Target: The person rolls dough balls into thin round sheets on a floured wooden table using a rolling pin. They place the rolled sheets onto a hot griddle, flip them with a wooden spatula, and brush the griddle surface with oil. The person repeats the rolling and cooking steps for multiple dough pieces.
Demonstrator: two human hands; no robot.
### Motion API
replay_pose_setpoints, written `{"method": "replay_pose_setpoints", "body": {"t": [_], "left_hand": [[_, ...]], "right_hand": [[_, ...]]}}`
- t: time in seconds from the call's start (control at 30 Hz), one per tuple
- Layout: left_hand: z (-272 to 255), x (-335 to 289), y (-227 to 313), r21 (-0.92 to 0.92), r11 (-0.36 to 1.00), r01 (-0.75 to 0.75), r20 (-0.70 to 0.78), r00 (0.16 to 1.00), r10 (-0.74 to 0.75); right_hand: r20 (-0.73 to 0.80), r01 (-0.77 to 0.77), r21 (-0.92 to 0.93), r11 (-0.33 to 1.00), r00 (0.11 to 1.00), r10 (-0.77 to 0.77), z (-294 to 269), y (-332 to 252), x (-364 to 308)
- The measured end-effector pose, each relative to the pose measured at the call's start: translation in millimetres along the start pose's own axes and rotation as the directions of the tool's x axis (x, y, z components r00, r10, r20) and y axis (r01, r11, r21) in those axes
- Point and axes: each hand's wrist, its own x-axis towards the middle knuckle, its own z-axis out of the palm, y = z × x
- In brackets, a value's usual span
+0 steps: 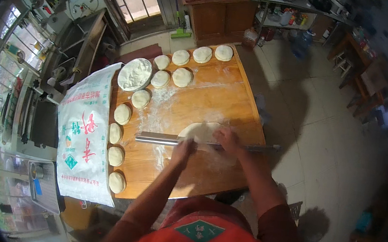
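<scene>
A long, shiny rolling pin (156,138) lies crosswise over a flat round of pale dough (201,130) on the floured wooden board (196,104). My left hand (184,149) is closed around the pin at the dough's near left edge. Farther right, my right hand (228,141) also grips the pin, its fingers reaching over the right edge of the dough. Both hands look slightly blurred. Several thick dough rounds (117,182) line the board's left and far edges, and two more, one of them this dough round (181,77), sit just inside that row.
A bowl of flour (135,74) stands at the board's far left corner. Beside it, a printed white sack (84,141) drapes over the left edge. Beyond are a wooden cabinet (217,19), a sink counter (79,40) and a green broom (181,34). Tiled floor (325,109) lies to the right.
</scene>
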Motion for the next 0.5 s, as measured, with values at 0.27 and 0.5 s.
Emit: {"method": "replay_pose_setpoints", "body": {"t": [0.27,0.5], "left_hand": [[4,32,-10,0.675,0.428,-0.601,0.369,0.777,0.509],[22,-57,-17,0.670,0.498,-0.550,0.327,0.821,0.468]], "right_hand": [[-0.023,0.288,-0.420,0.861,0.945,-0.327,54,-16,-17],[-0.050,0.275,-0.515,0.812,0.936,-0.348,62,-8,-118]]}}
